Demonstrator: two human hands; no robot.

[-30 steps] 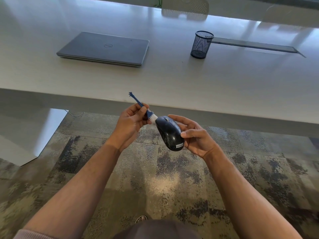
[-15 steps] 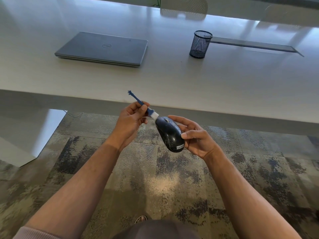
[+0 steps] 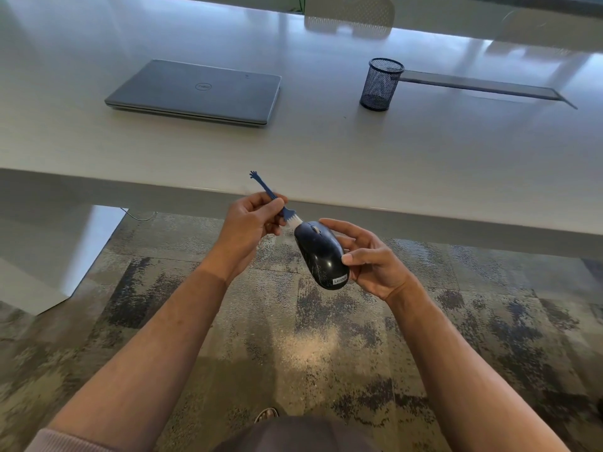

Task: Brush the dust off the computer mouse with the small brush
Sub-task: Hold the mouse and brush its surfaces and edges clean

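A black computer mouse (image 3: 321, 256) with a white label at its near end is held in the air below the table edge. My right hand (image 3: 370, 259) grips it from the right side, thumb on top. My left hand (image 3: 249, 228) pinches the thin blue handle of a small brush (image 3: 283, 212). The brush's white bristles touch the far, front end of the mouse near the scroll wheel. The handle's splayed tip points up and away over the table edge.
A white table (image 3: 326, 151) spans the view ahead. On it lie a closed grey laptop (image 3: 199, 93), a black mesh pen cup (image 3: 380, 84) and a flat grey strip (image 3: 489, 88) at the right. Patterned carpet (image 3: 293, 353) is below my arms.
The brush and my left hand have shifted slightly up and to the right along the front end of the mouse. The right hand keeps the mouse almost still.
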